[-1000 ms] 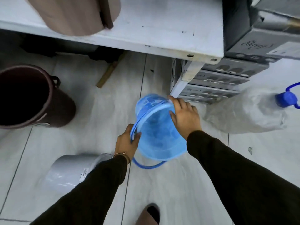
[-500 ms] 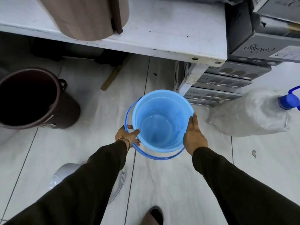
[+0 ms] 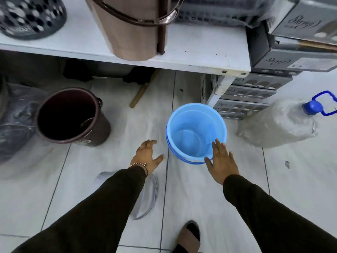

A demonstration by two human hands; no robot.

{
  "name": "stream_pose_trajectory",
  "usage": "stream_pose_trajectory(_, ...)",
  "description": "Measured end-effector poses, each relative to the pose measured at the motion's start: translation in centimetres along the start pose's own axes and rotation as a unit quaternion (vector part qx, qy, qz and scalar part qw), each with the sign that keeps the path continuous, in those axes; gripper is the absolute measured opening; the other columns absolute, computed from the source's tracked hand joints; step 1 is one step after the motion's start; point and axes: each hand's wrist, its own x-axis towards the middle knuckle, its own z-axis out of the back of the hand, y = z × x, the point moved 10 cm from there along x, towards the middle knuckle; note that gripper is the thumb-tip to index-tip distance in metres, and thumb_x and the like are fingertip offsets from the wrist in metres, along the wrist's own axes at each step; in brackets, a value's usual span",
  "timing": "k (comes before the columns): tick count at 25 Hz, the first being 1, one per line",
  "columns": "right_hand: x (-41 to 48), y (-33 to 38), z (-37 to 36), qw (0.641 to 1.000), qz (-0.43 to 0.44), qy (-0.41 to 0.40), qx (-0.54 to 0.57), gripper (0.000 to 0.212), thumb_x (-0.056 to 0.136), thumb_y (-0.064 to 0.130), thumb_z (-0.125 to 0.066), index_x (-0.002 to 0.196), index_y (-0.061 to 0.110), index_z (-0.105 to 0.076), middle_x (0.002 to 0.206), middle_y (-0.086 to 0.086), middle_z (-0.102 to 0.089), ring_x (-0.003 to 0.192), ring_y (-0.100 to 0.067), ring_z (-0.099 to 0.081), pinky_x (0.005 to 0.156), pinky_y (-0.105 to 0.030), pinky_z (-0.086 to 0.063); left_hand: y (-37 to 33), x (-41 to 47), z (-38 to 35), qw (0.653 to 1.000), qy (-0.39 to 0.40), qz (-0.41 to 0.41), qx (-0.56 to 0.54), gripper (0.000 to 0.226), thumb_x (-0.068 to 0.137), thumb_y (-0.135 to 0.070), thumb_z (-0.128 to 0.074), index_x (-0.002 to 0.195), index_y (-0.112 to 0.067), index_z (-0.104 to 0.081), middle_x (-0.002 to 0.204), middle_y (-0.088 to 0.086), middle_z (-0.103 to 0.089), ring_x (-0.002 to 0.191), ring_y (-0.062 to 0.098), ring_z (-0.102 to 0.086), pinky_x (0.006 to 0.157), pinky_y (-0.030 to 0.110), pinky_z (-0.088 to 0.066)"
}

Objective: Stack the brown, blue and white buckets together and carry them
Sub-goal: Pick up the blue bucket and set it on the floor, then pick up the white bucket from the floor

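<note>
Both hands are hanging spread and holding nothing; the right hand is hovering with fingers splayed at about five o'clock of the blue bucket, its fingertips overlapping the near rim from this angle, though whether they are touching the plastic I cannot tell; the left hand is floating palm-down just off the bucket's seven o'clock side, apart from it, a beaded bracelet showing at the wrist. The blue bucket is standing upright on the tiled floor, mouth up, its handle lying down around the outside; the brown bucket is standing upright too, well apart at the blue one's nine o'clock, mouth open and dark inside; the white bucket is lying near the left forearm at the blue bucket's seven o'clock, mostly hidden behind the dark sleeve, only a pale edge showing. At twelve o'clock a white shelf is carrying a tan bucket; stacked cartons are sitting beside the shelf leg at one o'clock; a wrapped water jug with a blue cap is lying at three o'clock; a sandalled foot is showing at six o'clock.
</note>
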Motion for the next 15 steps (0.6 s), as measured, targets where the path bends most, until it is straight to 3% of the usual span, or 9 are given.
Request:
stream_pose_trajectory(5, -7.8, 5.4, -5.9, 0.999, -0.002, 0.007, 0.052, 0.071, 0.101, 0.039, -0.042, 0.158, 0.008, -0.012, 0.168, -0.005, -0.002, 0.154, -0.022, -0.006, 0.124, -0.044, -0.012, 3.3, -5.4, -0.5, 0.974, 0.098, -0.113, 0.168, 0.048, 0.094, -0.023, -0.048, 0.142, -0.026, -0.044, 0.151, 0.001, -0.042, 0.140, 0.021, -0.036, 0.116, 0.033, -0.032)
stream_pose_trajectory(7, -10.2, 8.0, -11.3, 0.997, -0.003, 0.040, 0.069, 0.073, 0.100, 0.039, -0.043, 0.158, 0.008, -0.011, 0.168, -0.005, 0.002, 0.154, -0.022, -0.003, 0.125, -0.042, -0.009, 6.1, -6.8, -3.4, 0.915, 0.154, -0.180, 0.328, 0.058, 0.092, -0.006, -0.043, 0.147, -0.023, -0.037, 0.156, 0.002, -0.036, 0.145, 0.022, -0.030, 0.120, 0.034, -0.024)
stream_pose_trajectory(10, -11.5, 12.5, -20.4, 0.988, 0.013, 0.132, 0.079, 0.073, 0.100, 0.037, -0.045, 0.158, 0.011, -0.009, 0.168, -0.004, 0.002, 0.155, -0.022, 0.001, 0.125, -0.043, -0.006, 10.9, -6.3, -6.7, 0.782, 0.191, -0.221, 0.550, 0.068, 0.093, 0.001, -0.043, 0.154, -0.017, -0.019, 0.164, 0.002, -0.017, 0.152, 0.024, -0.012, 0.123, 0.044, -0.013)
stream_pose_trajectory(13, -9.6, 18.0, -27.8, 0.978, 0.033, 0.166, 0.122, 0.069, 0.101, 0.033, -0.047, 0.158, 0.013, -0.014, 0.168, -0.003, -0.008, 0.154, -0.023, -0.004, 0.125, -0.044, -0.007, 13.9, -3.6, -8.4, 0.705, 0.165, -0.272, 0.633, 0.057, 0.100, -0.006, -0.035, 0.154, -0.015, -0.020, 0.164, 0.005, -0.015, 0.153, 0.027, -0.010, 0.123, 0.047, -0.008)
stream_pose_trajectory(15, -7.2, 20.7, -30.4, 0.971, 0.021, 0.160, 0.176, 0.064, 0.101, 0.031, -0.050, 0.156, 0.013, -0.022, 0.164, -0.006, -0.023, 0.152, -0.027, -0.015, 0.124, -0.048, -0.013, 14.5, -1.6, -9.1, 0.669, 0.128, -0.313, 0.662, 0.049, 0.100, -0.007, -0.036, 0.149, -0.013, -0.032, 0.159, 0.010, -0.029, 0.150, 0.031, -0.021, 0.123, 0.047, -0.010)
